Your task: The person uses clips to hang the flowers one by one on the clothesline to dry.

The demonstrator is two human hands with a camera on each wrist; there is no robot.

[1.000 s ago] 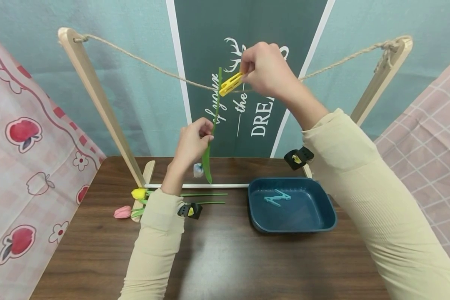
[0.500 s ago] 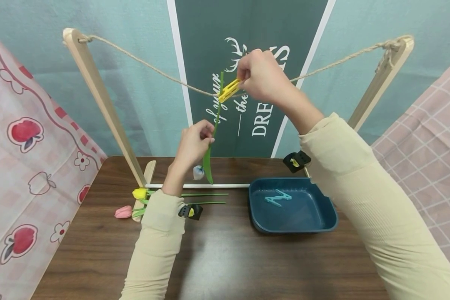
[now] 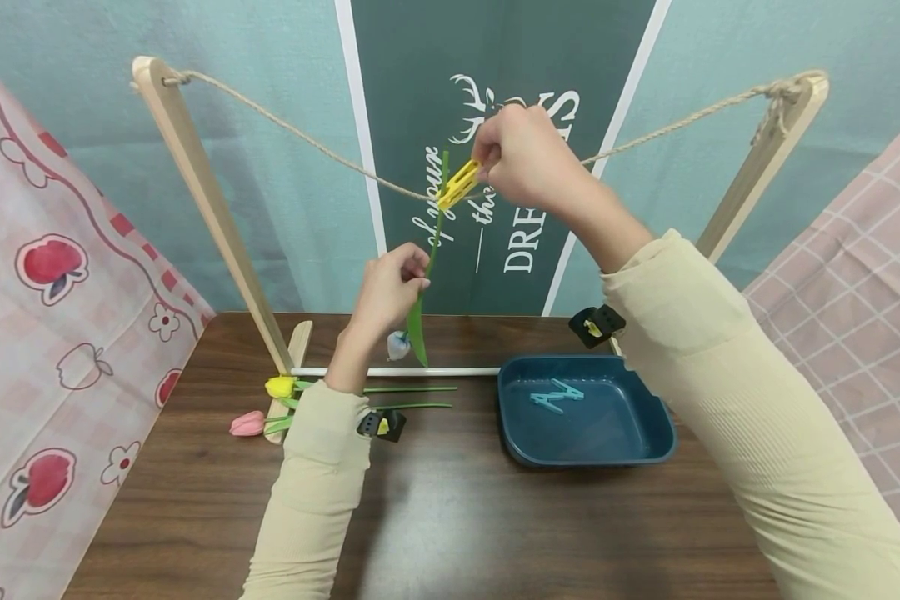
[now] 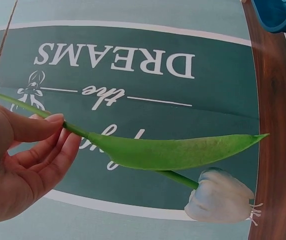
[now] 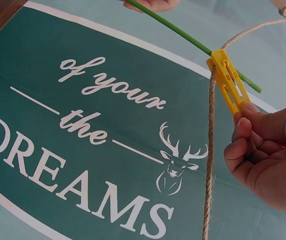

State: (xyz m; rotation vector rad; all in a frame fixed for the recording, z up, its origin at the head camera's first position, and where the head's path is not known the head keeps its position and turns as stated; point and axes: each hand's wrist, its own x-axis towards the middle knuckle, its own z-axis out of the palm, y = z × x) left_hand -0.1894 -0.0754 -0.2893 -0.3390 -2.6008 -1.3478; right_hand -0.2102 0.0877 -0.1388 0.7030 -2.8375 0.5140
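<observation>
My left hand (image 3: 390, 287) pinches the green stem of a pale blue-white artificial tulip (image 4: 220, 195) between thumb and fingers. The tulip hangs head down, its long leaf (image 4: 175, 151) beside the bloom. Above, my right hand (image 3: 525, 158) pinches the handle end of a yellow clothespin (image 5: 228, 80). In the right wrist view, the clothespin's biting end sits over the twine rope (image 5: 210, 150) and the stem where they cross. A short length of stem sticks out past the clothespin.
Wooden posts (image 3: 210, 217) hold the sagging rope at both ends. On the dark wood table (image 3: 435, 517) lie a yellow tulip (image 3: 280, 387) and a pink tulip (image 3: 247, 423). A blue basin (image 3: 513, 446) at right holds light-blue clothespins (image 3: 557, 395). A white rod (image 3: 435, 372) runs along the back.
The clothespin and the stem's top have moved slightly down, and the rope sags lower there. The left post's top has leaned a little to the right. Both hands keep their pinch.
</observation>
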